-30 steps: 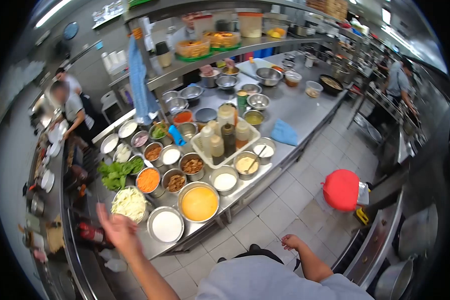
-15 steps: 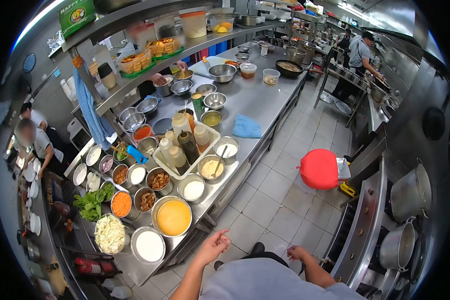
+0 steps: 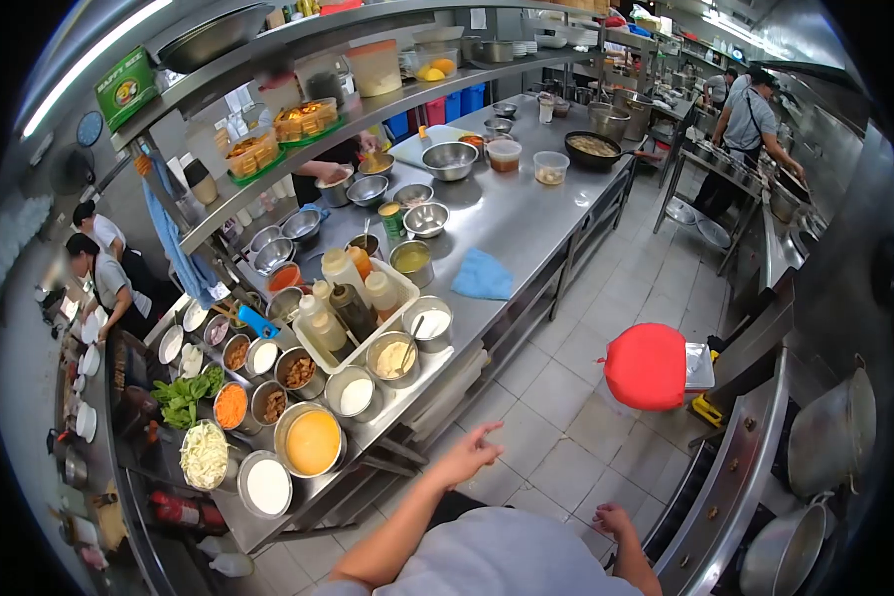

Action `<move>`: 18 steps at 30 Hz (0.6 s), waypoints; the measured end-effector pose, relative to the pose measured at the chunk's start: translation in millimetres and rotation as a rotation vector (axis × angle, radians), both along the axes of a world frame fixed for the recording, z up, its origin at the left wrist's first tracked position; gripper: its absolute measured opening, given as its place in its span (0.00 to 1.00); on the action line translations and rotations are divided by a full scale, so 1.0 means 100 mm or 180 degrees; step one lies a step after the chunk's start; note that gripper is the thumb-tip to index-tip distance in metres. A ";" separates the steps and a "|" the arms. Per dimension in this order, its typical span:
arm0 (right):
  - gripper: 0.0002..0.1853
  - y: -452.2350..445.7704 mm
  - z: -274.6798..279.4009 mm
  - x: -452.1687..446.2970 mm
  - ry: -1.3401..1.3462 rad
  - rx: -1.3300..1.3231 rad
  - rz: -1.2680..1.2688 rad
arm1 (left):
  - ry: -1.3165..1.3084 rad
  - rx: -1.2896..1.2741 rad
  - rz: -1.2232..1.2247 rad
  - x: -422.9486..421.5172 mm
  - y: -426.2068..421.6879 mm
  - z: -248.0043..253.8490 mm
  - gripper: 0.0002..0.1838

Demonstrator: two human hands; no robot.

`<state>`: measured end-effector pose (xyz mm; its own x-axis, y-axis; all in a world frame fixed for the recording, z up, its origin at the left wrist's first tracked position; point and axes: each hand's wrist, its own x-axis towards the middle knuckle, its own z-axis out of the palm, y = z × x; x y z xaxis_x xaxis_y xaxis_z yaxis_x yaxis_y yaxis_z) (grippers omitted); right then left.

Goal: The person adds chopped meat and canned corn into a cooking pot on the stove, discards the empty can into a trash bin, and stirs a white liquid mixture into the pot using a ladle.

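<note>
The metal container of orange liquid point(image 3: 313, 443) stands by the desk point(image 3: 541, 214)'s near edge, close to its left corner, beside a container of white sauce point(image 3: 268, 486). The left hand point(image 3: 467, 455), fingers partly spread and empty, has moved off that corner to over the floor point(image 3: 556, 437), so it is touching no container. The right hand point(image 3: 614, 521) hangs loosely curled, nothing visible in it.
</note>
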<state>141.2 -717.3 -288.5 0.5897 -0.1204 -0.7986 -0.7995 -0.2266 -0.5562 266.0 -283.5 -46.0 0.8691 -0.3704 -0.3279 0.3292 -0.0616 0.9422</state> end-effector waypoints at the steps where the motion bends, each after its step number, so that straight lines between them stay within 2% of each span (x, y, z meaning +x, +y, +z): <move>1: 0.13 -0.09 -0.01 -0.03 -0.0013 -0.0008 -0.0191 | -0.0225 0.0077 0.0103 0.18 -0.04 0.04 0.31; 5: 0.12 -0.22 0.07 -0.14 0.0212 0.0118 -0.0367 | -0.0740 0.0029 0.0861 1.17 -0.14 0.34 0.28; 10: 0.11 -0.28 0.03 -0.21 0.0455 0.0188 -0.0856 | -0.0810 -0.0248 0.1916 2.85 0.06 0.28 0.26; 12: 0.11 -0.31 0.13 -0.11 0.0495 0.0005 -0.0830 | -0.1233 0.0200 0.2227 3.52 0.21 0.13 0.25; 16: 0.11 -0.44 0.20 0.14 0.0297 -0.0090 -0.0980 | -0.1311 0.0694 0.2532 4.83 0.65 -0.37 0.27; 18: 0.13 -0.58 0.03 0.21 0.0343 0.0010 -0.1300 | -0.1312 0.1716 0.2693 5.33 0.81 -0.52 0.31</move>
